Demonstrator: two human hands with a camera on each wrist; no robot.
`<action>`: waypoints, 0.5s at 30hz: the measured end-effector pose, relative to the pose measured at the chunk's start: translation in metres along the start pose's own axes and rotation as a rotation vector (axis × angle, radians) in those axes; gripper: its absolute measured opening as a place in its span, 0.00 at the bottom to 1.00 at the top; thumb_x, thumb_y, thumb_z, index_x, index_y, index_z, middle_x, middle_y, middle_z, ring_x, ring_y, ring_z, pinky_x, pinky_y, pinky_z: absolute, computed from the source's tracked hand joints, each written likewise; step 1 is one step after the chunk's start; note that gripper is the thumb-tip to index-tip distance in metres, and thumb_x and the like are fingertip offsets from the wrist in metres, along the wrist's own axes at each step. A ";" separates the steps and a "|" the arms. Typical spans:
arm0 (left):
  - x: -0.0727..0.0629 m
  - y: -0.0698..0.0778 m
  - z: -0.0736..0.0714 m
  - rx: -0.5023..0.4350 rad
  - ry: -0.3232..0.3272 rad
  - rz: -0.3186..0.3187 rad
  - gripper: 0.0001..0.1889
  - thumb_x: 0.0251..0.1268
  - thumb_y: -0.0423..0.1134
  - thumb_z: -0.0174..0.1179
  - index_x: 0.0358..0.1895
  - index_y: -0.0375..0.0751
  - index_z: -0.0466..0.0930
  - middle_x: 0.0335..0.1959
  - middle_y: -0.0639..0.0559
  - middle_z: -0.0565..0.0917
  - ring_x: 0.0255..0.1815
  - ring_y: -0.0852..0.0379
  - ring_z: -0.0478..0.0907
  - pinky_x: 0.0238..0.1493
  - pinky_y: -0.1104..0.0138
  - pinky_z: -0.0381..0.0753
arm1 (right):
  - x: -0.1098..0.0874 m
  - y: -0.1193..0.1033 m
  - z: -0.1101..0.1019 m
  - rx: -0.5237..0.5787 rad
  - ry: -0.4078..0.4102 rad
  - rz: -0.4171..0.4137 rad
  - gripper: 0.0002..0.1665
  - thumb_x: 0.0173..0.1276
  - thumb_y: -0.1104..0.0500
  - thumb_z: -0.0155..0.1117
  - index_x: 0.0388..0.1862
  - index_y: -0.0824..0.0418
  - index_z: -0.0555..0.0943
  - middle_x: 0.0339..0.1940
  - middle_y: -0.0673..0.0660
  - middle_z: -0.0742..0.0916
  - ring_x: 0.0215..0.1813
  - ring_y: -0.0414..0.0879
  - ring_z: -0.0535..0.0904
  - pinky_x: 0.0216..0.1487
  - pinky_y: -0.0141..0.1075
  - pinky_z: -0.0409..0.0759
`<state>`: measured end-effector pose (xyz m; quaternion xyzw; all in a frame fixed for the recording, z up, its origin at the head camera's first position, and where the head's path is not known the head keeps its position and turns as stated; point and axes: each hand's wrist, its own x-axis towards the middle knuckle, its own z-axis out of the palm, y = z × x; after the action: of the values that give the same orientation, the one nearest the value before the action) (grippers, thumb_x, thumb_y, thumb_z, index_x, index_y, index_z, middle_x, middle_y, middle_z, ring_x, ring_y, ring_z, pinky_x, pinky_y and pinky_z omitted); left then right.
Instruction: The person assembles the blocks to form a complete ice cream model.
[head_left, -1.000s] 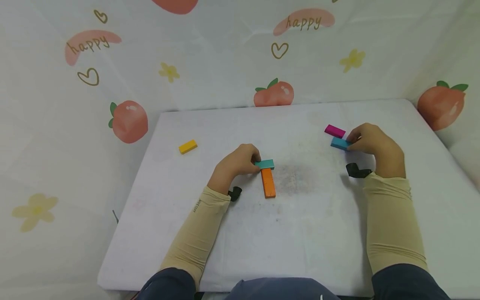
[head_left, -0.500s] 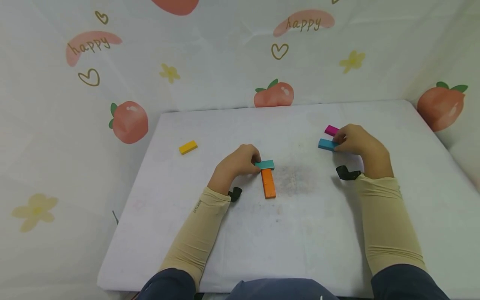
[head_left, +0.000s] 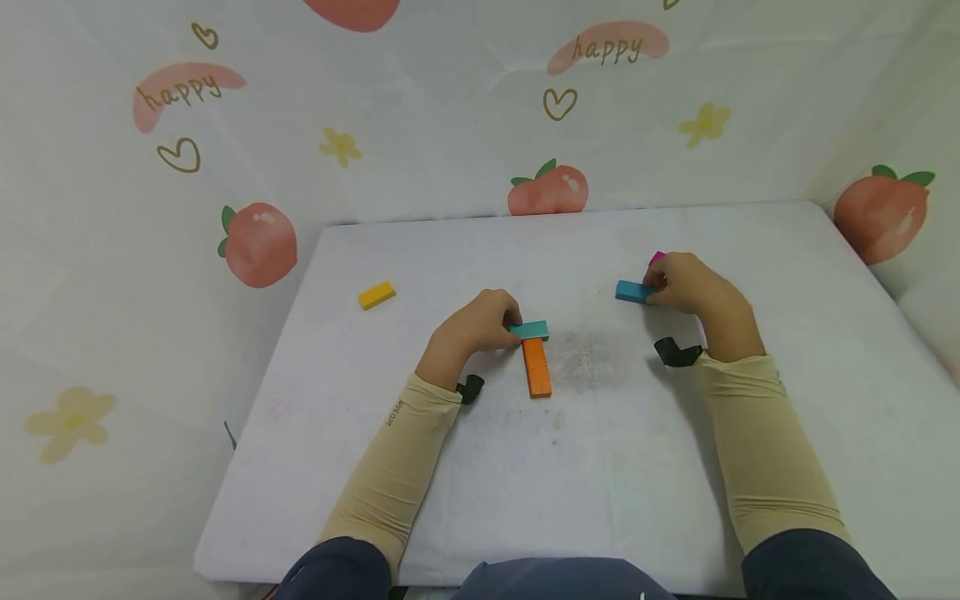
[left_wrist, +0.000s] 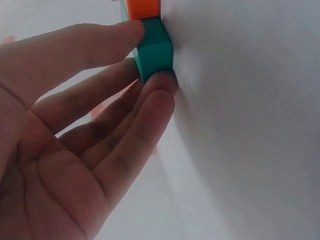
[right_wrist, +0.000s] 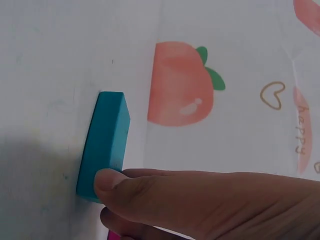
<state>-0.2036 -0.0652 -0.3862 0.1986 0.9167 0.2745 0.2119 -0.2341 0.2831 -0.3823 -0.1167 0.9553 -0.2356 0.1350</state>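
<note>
My left hand (head_left: 480,323) pinches the left end of a teal block (head_left: 534,331) near the middle of the table. An orange block (head_left: 537,368) lies lengthwise against the teal one, the pair forming a T. In the left wrist view, thumb and fingertips grip the teal block (left_wrist: 155,57). Farther right, my right hand (head_left: 693,287) holds the right end of a blue block (head_left: 632,292). The right wrist view shows the thumb pressed on that blue block (right_wrist: 105,142). A magenta block (head_left: 657,257) lies just behind the right hand, mostly hidden by it.
A yellow block (head_left: 377,295) lies at the back left of the white table (head_left: 337,483). Behind the table hangs a cloth (head_left: 435,100) printed with peaches, hearts and flowers. A greyish smudge marks the tabletop right of the orange block.
My right hand has moved left with the blue block, away from its place close in front of the magenta block, and now covers most of the magenta one. The left hand stays put.
</note>
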 end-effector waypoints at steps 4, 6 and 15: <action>0.000 0.000 0.000 0.003 0.003 0.003 0.11 0.68 0.34 0.69 0.51 0.34 0.88 0.45 0.45 0.87 0.37 0.52 0.81 0.36 0.67 0.84 | 0.004 -0.010 0.005 -0.014 0.008 -0.038 0.13 0.68 0.70 0.68 0.49 0.75 0.86 0.45 0.70 0.87 0.47 0.60 0.80 0.53 0.55 0.81; 0.000 0.000 0.000 0.006 0.004 0.005 0.11 0.68 0.34 0.69 0.50 0.34 0.88 0.45 0.45 0.87 0.37 0.52 0.81 0.36 0.67 0.84 | 0.007 -0.014 0.008 -0.025 0.007 -0.062 0.12 0.67 0.70 0.68 0.49 0.74 0.87 0.44 0.68 0.88 0.46 0.59 0.80 0.52 0.53 0.81; -0.001 0.001 0.000 0.009 -0.004 -0.007 0.11 0.68 0.34 0.70 0.50 0.35 0.88 0.45 0.45 0.86 0.38 0.52 0.81 0.37 0.67 0.84 | 0.014 -0.030 0.019 -0.047 -0.011 -0.103 0.12 0.69 0.70 0.65 0.50 0.73 0.88 0.39 0.63 0.85 0.46 0.56 0.77 0.51 0.48 0.78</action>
<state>-0.2031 -0.0649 -0.3850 0.1968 0.9183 0.2690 0.2139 -0.2360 0.2452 -0.3867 -0.1703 0.9525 -0.2193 0.1251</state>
